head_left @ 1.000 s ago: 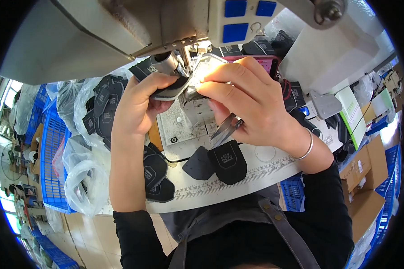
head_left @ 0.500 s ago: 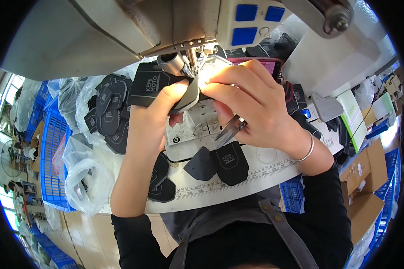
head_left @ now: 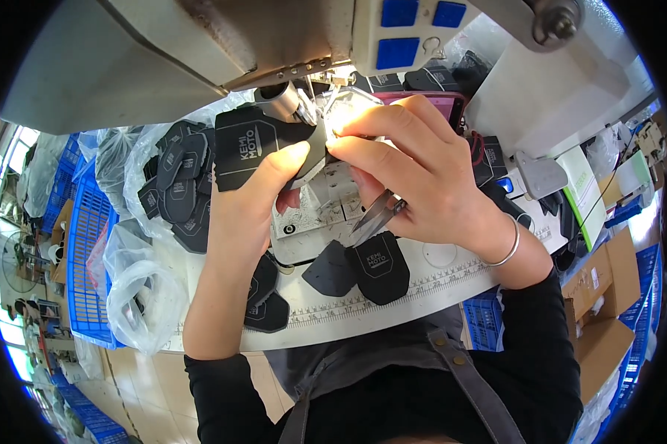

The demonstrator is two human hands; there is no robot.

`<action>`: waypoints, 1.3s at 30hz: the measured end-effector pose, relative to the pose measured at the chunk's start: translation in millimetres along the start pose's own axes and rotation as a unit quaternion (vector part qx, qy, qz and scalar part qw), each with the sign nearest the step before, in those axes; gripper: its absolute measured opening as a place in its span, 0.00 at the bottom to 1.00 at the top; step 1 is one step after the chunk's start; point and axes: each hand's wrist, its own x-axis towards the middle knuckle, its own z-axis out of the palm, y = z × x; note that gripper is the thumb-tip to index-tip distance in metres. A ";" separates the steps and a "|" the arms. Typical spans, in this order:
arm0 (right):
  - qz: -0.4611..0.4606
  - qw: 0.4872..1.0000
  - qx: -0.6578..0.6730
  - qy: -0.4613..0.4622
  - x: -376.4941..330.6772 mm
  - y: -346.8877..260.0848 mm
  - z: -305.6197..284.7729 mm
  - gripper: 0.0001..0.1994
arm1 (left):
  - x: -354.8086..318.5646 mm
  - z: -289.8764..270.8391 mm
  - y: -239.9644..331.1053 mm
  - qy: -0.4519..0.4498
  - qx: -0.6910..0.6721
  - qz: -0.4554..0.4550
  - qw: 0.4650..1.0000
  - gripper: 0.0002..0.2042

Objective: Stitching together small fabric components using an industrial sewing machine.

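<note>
My left hand (head_left: 248, 203) is closed on a black padded fabric piece (head_left: 237, 166) with pale print, its thumb on top. The piece is held up tilted just in front of the needle area of a sewing machine (head_left: 289, 37). At the piece's right edge, the thumb and forefinger of my right hand (head_left: 433, 174) pinch together; glare from the lamp hides what lies between the tips. Metal thread snips (head_left: 378, 216) are tucked in the lower fingers of that hand, blades pointing down left. Below them, a printed black piece (head_left: 381, 277) and a plain dark piece (head_left: 330, 270) lie on the table.
More black pieces (head_left: 178, 181) are piled at the left, beside plastic bags (head_left: 145, 296) and a blue crate (head_left: 89, 259). A ruler strip (head_left: 437, 285) follows the table's front edge. A phone in a pink case (head_left: 441, 107) lies behind my right hand; cardboard boxes (head_left: 607, 281) stand at the right.
The black piece has turned slightly, its left end dropping a little and its right edge standing steeper. My right fingertips have shifted slightly left. The snips stay in my right hand.
</note>
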 end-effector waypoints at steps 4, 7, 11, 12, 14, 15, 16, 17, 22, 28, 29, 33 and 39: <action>0.007 1.000 0.004 0.005 -0.5 0.4 -0.1 0.22 | 3.4 6.1 2.0 0.019 0.030 0.019 0.999 0.07; 0.006 1.000 0.005 0.008 -0.1 0.2 0.5 0.22 | 7.5 4.6 4.8 0.028 0.048 0.029 0.998 0.06; 0.006 1.000 0.000 0.003 -0.8 0.1 0.7 0.21 | 13.9 4.2 5.0 0.027 0.057 0.028 0.998 0.07; 0.008 1.000 0.000 0.003 -0.8 -0.2 0.6 0.20 | 15.3 3.9 4.8 0.028 0.058 0.029 0.998 0.07; 0.010 1.000 0.001 0.005 -0.5 -0.6 0.2 0.20 | 17.3 3.2 2.9 0.014 0.039 0.046 0.998 0.07; 0.011 1.000 -0.002 0.003 -0.6 -0.6 -0.2 0.19 | 17.4 2.7 2.0 0.015 0.040 0.046 0.998 0.07; 0.011 1.000 -0.004 0.001 -0.6 -0.6 -0.4 0.19 | 17.5 2.3 1.3 0.013 0.036 0.036 0.999 0.09; 0.011 1.000 -0.004 0.002 -0.5 -0.4 -0.2 0.19 | 17.6 2.1 1.2 0.011 0.031 0.025 0.999 0.11; 0.009 1.000 -0.005 -0.001 -0.1 -0.3 0.0 0.19 | 16.7 1.9 -0.2 0.006 0.010 0.010 1.000 0.11; 0.006 1.000 -0.009 0.000 -1.1 0.1 0.1 0.19 | 14.7 1.9 -3.0 -0.009 0.047 0.061 0.997 0.12; 0.006 1.000 -0.009 0.000 -0.7 -0.6 -0.1 0.19 | 15.6 2.7 -2.3 0.005 0.004 0.028 1.000 0.12; 0.016 1.000 0.002 -0.003 0.0 -2.1 -1.2 0.20 | 15.4 4.5 -0.6 -0.003 -0.015 0.033 0.999 0.11; 0.003 1.000 0.001 0.003 -0.5 1.0 0.2 0.21 | 1.1 19.2 -16.7 0.099 0.051 0.161 0.981 0.05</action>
